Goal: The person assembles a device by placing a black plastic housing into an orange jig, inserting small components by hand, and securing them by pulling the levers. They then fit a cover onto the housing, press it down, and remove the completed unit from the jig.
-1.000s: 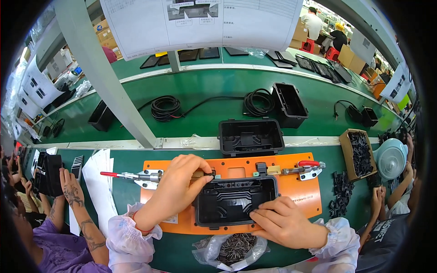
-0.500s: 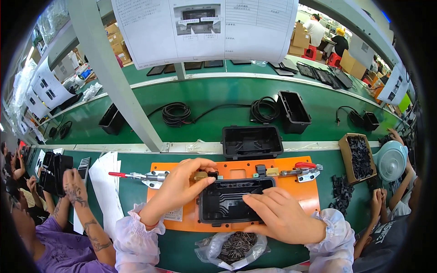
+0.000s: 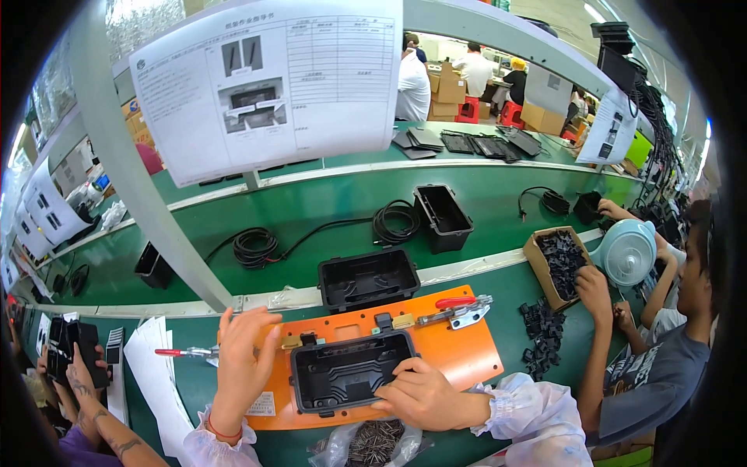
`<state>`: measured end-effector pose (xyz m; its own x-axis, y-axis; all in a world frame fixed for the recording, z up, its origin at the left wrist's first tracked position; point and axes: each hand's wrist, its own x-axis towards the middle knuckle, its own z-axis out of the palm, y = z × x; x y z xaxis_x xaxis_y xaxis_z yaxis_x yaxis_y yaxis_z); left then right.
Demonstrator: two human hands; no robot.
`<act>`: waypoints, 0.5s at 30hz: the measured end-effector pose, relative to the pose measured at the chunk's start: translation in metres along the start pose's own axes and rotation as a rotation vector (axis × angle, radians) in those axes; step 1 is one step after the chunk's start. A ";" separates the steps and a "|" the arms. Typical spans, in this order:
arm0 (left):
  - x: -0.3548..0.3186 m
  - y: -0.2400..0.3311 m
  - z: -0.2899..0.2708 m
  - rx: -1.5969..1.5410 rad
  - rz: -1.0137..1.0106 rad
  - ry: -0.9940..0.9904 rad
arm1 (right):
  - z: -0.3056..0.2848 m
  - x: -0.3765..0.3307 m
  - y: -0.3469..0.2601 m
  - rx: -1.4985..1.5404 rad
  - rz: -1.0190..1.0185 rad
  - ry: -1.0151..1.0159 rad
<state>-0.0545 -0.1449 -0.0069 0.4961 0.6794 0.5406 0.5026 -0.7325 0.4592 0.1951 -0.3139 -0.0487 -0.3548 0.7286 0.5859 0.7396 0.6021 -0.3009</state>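
At 6 o'clock, nearest the person, a clear plastic bag (image 3: 372, 444) lies open with small dark screws heaped inside. Just above it the right hand (image 3: 416, 395) rests on the lower right rim of a black plastic housing (image 3: 350, 372), fingers curled narrowly; whether it pinches anything cannot be told. The housing is an empty open tray seated in an orange fixture plate (image 3: 467, 354). At 8 o'clock the left hand (image 3: 243, 358) is spread wide, palm down, over the plate's left edge, beside the red-handled toggle clamp (image 3: 187, 352). A second toggle clamp (image 3: 459, 311) sits at 3 o'clock of the housing. Beyond, at 12 o'clock, another empty black housing (image 3: 367, 279) stands on the green bench. Farther at 2 o'clock, a cardboard box (image 3: 562, 265) holds small black parts; a co-worker's hand reaches at it.
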 end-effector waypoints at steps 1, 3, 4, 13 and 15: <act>0.001 -0.001 0.001 -0.026 0.009 -0.033 | 0.000 0.001 0.001 -0.009 0.001 0.005; 0.017 0.003 0.009 -0.113 0.079 -0.111 | 0.000 0.003 -0.002 0.019 -0.011 0.021; 0.027 0.007 0.014 -0.199 0.143 -0.190 | 0.002 0.003 0.001 0.021 -0.028 0.033; 0.045 0.048 0.088 0.027 0.560 -0.259 | -0.001 0.004 -0.009 -0.101 -0.011 -0.019; 0.042 0.053 0.084 0.036 0.546 -0.222 | 0.001 0.004 -0.009 -0.084 -0.006 -0.010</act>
<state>0.0527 -0.1511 -0.0190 0.8241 0.2006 0.5297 0.1548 -0.9794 0.1301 0.1869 -0.3159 -0.0442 -0.3650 0.7284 0.5798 0.7824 0.5776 -0.2330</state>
